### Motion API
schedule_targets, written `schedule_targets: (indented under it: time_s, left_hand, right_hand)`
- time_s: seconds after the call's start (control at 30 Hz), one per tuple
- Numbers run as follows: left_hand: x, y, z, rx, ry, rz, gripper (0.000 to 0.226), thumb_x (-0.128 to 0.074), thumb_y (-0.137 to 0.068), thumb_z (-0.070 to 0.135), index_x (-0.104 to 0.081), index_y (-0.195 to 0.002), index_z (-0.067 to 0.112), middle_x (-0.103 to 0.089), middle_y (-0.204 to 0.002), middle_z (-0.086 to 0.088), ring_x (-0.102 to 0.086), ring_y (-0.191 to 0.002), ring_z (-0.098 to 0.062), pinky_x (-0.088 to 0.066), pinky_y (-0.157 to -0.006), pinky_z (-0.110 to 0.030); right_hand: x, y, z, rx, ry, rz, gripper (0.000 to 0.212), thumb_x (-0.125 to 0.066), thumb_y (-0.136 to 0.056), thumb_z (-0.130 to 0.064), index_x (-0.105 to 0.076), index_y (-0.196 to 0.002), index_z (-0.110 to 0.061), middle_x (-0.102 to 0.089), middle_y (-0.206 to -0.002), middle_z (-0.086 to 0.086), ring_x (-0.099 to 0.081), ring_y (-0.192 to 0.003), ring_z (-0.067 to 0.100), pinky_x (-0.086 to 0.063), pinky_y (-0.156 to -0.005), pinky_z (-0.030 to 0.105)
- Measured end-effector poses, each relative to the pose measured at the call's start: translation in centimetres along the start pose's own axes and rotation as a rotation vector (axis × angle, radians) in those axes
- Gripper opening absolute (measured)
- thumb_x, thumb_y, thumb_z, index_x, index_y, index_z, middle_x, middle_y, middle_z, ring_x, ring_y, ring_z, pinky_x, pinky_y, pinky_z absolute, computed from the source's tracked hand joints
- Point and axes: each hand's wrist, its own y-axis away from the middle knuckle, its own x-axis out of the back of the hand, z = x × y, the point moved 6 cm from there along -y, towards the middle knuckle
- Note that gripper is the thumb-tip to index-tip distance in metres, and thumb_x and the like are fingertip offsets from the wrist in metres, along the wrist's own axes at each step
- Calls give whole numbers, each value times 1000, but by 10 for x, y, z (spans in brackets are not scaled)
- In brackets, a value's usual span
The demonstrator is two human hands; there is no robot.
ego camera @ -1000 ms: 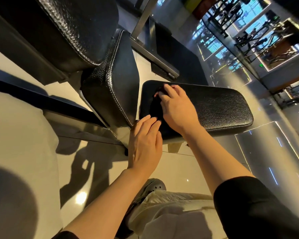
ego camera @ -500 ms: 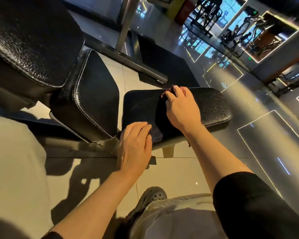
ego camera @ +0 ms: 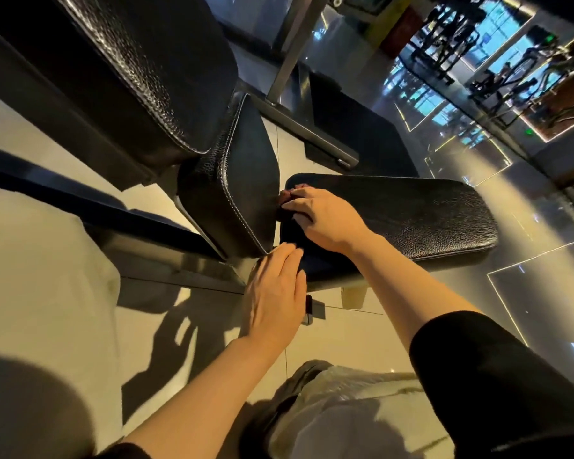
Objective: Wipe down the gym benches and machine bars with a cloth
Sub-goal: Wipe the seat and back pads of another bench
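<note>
A flat black leather bench pad lies across the middle of the view. My right hand presses a dark cloth onto the pad's left end, fingers curled over it. The cloth is nearly the pad's colour and mostly hidden under the hand. My left hand rests with straight fingers on the pad's near left corner. A second black seat pad tilts up just left of both hands, and a large black backrest pad rises at the upper left.
A grey metal frame bar runs behind the pads beside a dark floor mat. Glossy tiled floor lies under the bench. My shoe and pale trouser leg show below. Exercise machines stand far right.
My right hand has slid the cloth leftward along the pad to its left end. My left hand stays on the pad's near corner. The view swung and tilted.
</note>
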Motion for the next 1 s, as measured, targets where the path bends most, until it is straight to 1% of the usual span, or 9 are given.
schedule_targets:
  time_s: [0.13, 0.4, 0.53, 0.63, 0.67, 0.73, 0.8, 0.83, 1.0]
  left_hand:
    - [7, 3, -1, 19, 11, -23, 32, -56, -92, 9, -61, -124, 3, -62, -125, -11, -60, -113, -26, -50, -95, -40]
    - [19, 0, 8, -9, 38, -44, 29, -62, -88, 1, -63, -117, 2, -66, -109, -11, -65, -98, -25, -54, -86, -38]
    - [25, 2, 14, 4, 69, -15, 27, -62, -88, 1, -64, -115, 4, -66, -109, -9, -64, -98, -24, -50, -86, -32]
    - [26, 7, 13, 13, 65, -21, 28, -63, -86, -2, -64, -113, 3, -66, -108, -10, -64, -97, -27, -49, -85, -33]
    - [26, 8, 12, 14, 62, -24, 29, -62, -85, -3, -64, -113, 2, -65, -109, -11, -64, -98, -27, -49, -85, -34]
    - [25, 10, 11, 11, 61, -28, 29, -62, -86, -3, -64, -115, 2, -65, -112, -11, -63, -100, -28, -49, -86, -36]
    - [23, 11, 11, 12, 78, -47, 30, -61, -88, 0, -62, -118, 2, -63, -116, -11, -61, -104, -27, -50, -89, -37]
    - [22, 11, 11, 15, 85, -56, 32, -60, -89, 1, -61, -121, 3, -62, -119, -11, -60, -107, -26, -50, -92, -38]
    - [21, 11, 4, 73, 59, -46, 40, -61, -87, 0, -57, -127, 2, -60, -125, -12, -59, -112, -28, -48, -94, -35]
  right_hand:
    - [4, 1, -5, -107, -3, 90, 38, -51, -96, -19, -59, -133, -21, -48, -143, 3, -43, -131, 24, -40, -102, 33]
    - [13, 49, -31, 36, 62, 76, 28, -66, -89, -19, -68, -116, -17, -60, -125, 2, -50, -104, 19, -47, -83, 29]
    - [54, 52, -19, -102, 43, 532, 33, -68, -84, -6, -66, -118, -7, -59, -123, 15, -51, -109, 33, -51, -89, 42]
    - [83, 50, -20, -152, 53, 832, 47, -66, -84, -12, -56, -129, -3, -47, -137, 22, -38, -124, 34, -40, -102, 42]
    - [82, 45, -17, -172, 73, 779, 55, -65, -84, -19, -50, -135, -5, -38, -145, 21, -31, -130, 34, -33, -107, 42]
    - [56, 36, -4, -210, 55, 421, 69, -66, -83, -35, -41, -143, -14, -21, -155, 14, -17, -140, 34, -22, -113, 43]
    - [20, 43, 5, -219, 7, 42, 77, -69, -83, -43, -35, -147, -21, -20, -158, 5, -11, -146, 31, -19, -115, 48]
    - [10, 49, 5, -200, -17, -42, 77, -69, -84, -42, -33, -149, -22, -22, -158, 3, -12, -146, 30, -18, -116, 49]
    - [0, 56, -29, 119, 42, 12, 46, -61, -92, -32, -54, -136, -20, -44, -147, 3, -33, -139, 24, -27, -115, 39]
